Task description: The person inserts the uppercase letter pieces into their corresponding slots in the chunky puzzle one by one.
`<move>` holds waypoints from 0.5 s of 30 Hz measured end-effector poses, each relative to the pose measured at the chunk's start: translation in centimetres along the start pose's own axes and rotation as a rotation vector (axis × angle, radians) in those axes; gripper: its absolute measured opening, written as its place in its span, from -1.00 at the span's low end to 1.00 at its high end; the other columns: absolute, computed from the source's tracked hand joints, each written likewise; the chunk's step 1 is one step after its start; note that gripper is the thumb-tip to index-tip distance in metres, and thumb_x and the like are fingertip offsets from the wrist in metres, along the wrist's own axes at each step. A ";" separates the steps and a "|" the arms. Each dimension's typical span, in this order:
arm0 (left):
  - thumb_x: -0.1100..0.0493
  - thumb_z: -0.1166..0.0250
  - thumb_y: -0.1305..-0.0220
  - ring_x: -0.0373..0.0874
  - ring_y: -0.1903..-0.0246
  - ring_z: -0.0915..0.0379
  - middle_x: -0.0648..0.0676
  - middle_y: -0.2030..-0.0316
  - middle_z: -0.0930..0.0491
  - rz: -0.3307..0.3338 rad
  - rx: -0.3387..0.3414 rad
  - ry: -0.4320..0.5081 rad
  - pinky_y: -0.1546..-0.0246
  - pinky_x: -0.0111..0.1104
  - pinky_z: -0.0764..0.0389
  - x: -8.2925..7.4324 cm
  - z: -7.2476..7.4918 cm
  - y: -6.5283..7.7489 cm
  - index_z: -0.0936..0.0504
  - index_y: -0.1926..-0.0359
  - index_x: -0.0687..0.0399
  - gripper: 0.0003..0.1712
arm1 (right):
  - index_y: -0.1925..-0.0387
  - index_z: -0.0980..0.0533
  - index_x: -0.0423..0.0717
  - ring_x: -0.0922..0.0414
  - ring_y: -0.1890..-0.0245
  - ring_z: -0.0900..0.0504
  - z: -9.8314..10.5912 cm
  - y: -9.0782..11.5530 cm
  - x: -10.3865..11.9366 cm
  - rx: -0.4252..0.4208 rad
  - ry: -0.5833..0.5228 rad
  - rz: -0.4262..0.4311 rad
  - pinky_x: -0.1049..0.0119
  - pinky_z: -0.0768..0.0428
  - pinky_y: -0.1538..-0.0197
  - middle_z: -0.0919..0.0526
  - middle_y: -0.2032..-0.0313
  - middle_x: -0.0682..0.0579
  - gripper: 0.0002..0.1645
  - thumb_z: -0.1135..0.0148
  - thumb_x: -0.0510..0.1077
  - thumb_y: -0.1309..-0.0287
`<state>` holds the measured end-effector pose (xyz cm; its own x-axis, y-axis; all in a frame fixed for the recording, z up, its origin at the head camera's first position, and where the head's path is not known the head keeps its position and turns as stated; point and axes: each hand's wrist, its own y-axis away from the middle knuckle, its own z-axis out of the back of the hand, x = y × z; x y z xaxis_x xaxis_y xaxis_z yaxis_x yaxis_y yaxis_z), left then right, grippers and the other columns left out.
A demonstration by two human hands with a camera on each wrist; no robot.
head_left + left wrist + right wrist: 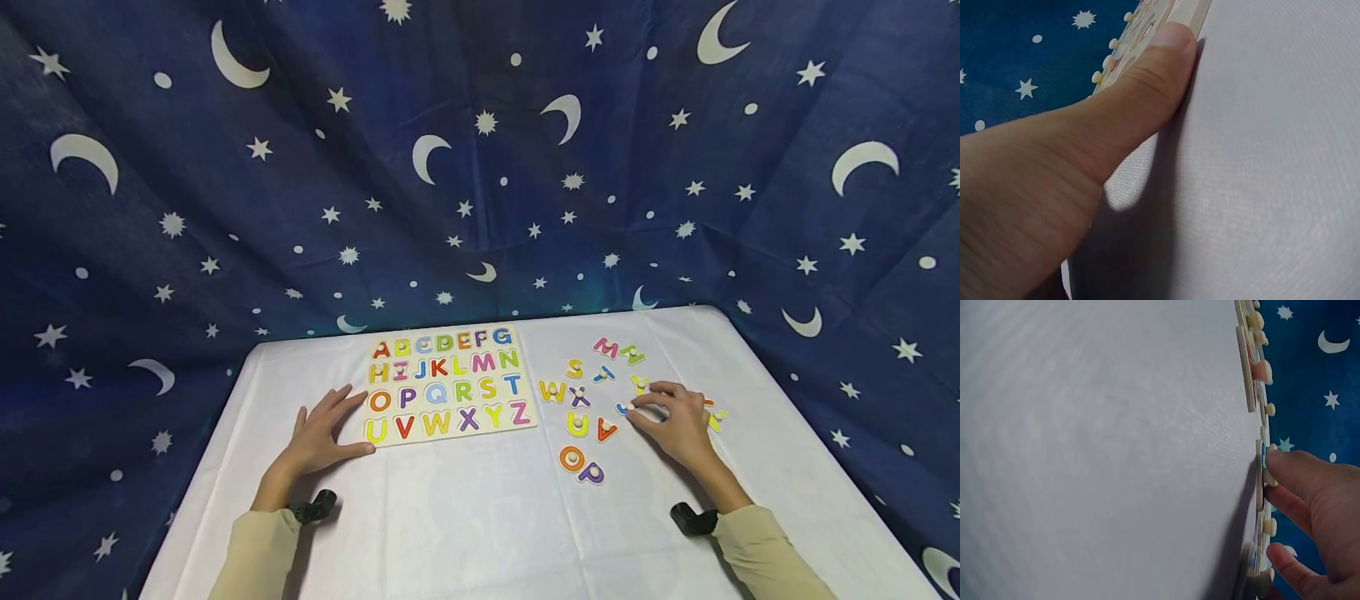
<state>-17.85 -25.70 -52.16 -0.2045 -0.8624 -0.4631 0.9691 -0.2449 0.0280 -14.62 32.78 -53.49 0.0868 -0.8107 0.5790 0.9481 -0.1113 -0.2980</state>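
The alphabet puzzle board [450, 443] lies on the table at the left, with knobbed letters in the top row and in the H and I spots. My left hand [321, 435] rests at its left edge, fingers spread; in the left wrist view the thumb [1154, 69] touches the board's edge. On the right, my right hand [678, 421] pinches the knob of a small blue letter piece [622, 408], apparently a J, at the table. The right wrist view shows this blue piece [1260, 478] edge-on, the thumb [1297, 469] against its knob.
Loose knobbed letters lie around the right hand: a yellow W [552, 392], purple X [578, 397], yellow U [577, 425], red V or A [606, 429], orange O [572, 459], purple P [592, 473] and several others. A dark starry curtain [480, 200] hangs behind the white table [465, 525].
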 end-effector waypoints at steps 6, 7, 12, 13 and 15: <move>-0.30 -0.63 0.11 0.37 -0.53 0.11 0.31 -0.54 -0.14 -0.005 -0.015 0.015 -0.39 0.47 0.35 0.1 0.0 -0.1 -0.38 -0.50 -0.03 0.17 | 0.25 -0.76 -0.16 -0.30 -0.10 -0.28 -0.1 -0.2 0.7 0.002 0.008 -0.025 -0.35 -0.22 -0.04 -0.55 -0.11 -0.28 -0.76 -0.59 -0.18 0.00; -0.30 -0.63 0.12 0.37 -0.53 0.11 0.31 -0.54 -0.15 -0.008 -0.018 0.013 -0.39 0.48 0.34 0.1 0.0 -0.1 -0.38 -0.49 -0.03 0.17 | 0.26 -0.76 -0.16 -0.31 -0.10 -0.28 -0.1 -0.2 0.7 0.002 0.011 -0.029 -0.35 -0.21 -0.04 -0.55 -0.11 -0.28 -0.76 -0.59 -0.18 -0.01; -0.28 -0.63 0.11 0.37 -0.52 0.09 0.31 -0.54 -0.15 -0.018 -0.022 0.014 -0.39 0.48 0.33 0.3 -0.2 0.0 -0.39 -0.49 -0.04 0.16 | 0.26 -0.76 -0.17 -0.30 -0.11 -0.26 0.0 -0.1 0.9 0.005 0.025 -0.037 -0.33 -0.20 -0.02 -0.54 -0.10 -0.27 -0.77 -0.58 -0.18 -0.02; -0.29 -0.63 0.11 0.37 -0.52 0.09 0.31 -0.53 -0.16 -0.018 -0.020 0.013 -0.39 0.49 0.32 0.3 -0.2 0.0 -0.39 -0.49 -0.04 0.15 | 0.26 -0.76 -0.17 -0.30 -0.11 -0.26 0.0 -0.1 1.0 0.006 0.028 -0.040 -0.33 -0.20 -0.03 -0.54 -0.10 -0.27 -0.78 -0.58 -0.18 -0.02; -0.29 -0.63 0.10 0.37 -0.53 0.10 0.31 -0.53 -0.16 -0.016 -0.014 0.014 -0.39 0.48 0.33 0.3 -0.2 -0.1 -0.39 -0.49 -0.04 0.15 | 0.26 -0.76 -0.18 -0.31 -0.10 -0.26 0.1 -0.2 1.1 0.010 0.029 -0.044 -0.32 -0.20 -0.03 -0.53 -0.09 -0.27 -0.78 -0.56 -0.18 -0.03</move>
<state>-17.96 -25.88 -52.46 -0.2179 -0.8523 -0.4754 0.9677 -0.2518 0.0079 -14.64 31.95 -52.74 0.0360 -0.8216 0.5689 0.9537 -0.1419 -0.2653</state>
